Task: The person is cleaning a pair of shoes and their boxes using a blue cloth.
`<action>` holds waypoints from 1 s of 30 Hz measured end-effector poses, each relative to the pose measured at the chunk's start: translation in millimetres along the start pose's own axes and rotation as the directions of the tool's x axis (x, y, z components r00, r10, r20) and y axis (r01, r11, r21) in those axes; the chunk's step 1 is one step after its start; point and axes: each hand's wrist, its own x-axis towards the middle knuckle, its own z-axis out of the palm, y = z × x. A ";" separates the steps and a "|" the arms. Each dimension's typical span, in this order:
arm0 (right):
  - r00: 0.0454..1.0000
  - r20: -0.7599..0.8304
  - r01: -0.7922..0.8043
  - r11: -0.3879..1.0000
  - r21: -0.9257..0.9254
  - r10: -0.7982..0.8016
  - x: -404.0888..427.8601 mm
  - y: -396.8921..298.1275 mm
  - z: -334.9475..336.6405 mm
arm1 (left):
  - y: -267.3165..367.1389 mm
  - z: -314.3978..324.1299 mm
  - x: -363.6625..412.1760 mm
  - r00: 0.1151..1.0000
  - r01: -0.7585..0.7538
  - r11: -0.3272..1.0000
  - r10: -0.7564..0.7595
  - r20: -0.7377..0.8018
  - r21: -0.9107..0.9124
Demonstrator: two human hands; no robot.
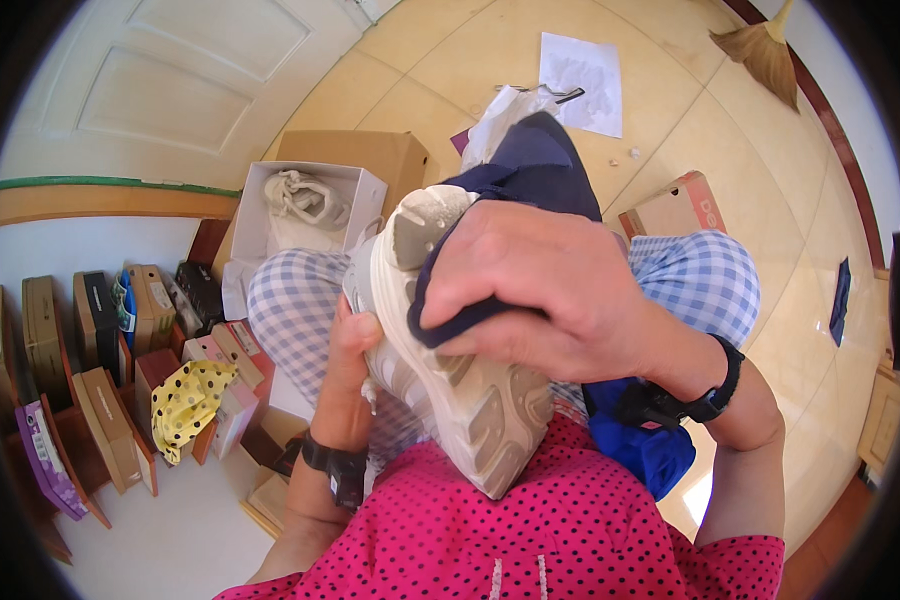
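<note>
A white and grey sneaker (465, 352) is held in front of my chest, tilted so that its treaded sole (506, 409) faces right and partly up. My left hand (356, 330) grips it from the left side, thumb showing near the upper; the other fingers are hidden behind the shoe. In my right hand (547, 292) is a dark navy cloth (547, 165), bunched between thumb and fingers and pressed against the sole's edge. The cloth's loose end sticks up beyond the hand.
An open white shoebox (367, 195) holding another white sneaker (307, 199) stands by my left knee, before a brown cardboard box (352, 146). Several shoeboxes (109, 427) fill a rack at left. Paper (581, 82), a shoebox (679, 206) and a broom (769, 52) lie farther off. Blue fabric (645, 442) rests by my right side.
</note>
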 end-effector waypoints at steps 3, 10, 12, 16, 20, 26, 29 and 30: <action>0.931 -0.268 -0.261 0.965 -0.009 0.249 0.1 -0.6 1.1 | -2.0 8.4 1.2 1.000 0.012 0.997 -0.011 0.008 -0.075; 0.995 0.097 0.041 0.997 -0.067 -0.034 -10.7 4.2 0.2 | -6.7 -3.3 -3.0 1.000 -0.020 0.998 0.019 -0.015 -0.055; 0.989 0.148 -0.026 0.996 0.090 0.012 -17.0 7.8 -2.4 | -8.0 -2.6 -4.1 0.998 -0.028 0.992 0.022 -0.050 -0.121; 0.966 -0.229 -0.104 0.992 0.067 0.117 -9.3 7.6 -2.3 | -3.9 3.9 0.6 0.999 0.000 0.998 -0.002 -0.034 -0.065; 0.991 -0.106 0.057 0.965 -0.256 -0.086 -3.9 3.1 6.8 | -4.2 2.6 1.5 0.997 -0.042 0.993 0.049 0.058 -0.109; 0.931 -0.283 -0.335 0.842 -0.422 0.229 -17.4 22.4 -0.3 | -21.5 -52.8 -8.2 1.000 0.006 0.984 -0.010 -0.024 -0.177; 0.868 -0.389 -0.433 0.853 -0.291 0.308 -16.2 15.2 -1.3 | -23.1 -54.6 -8.4 1.000 0.008 0.979 -0.008 0.005 -0.202; 0.888 -0.388 -0.353 0.905 -0.236 0.246 -14.6 9.9 0.9 | -25.5 -53.5 -8.9 1.000 0.013 0.979 -0.012 0.008 -0.204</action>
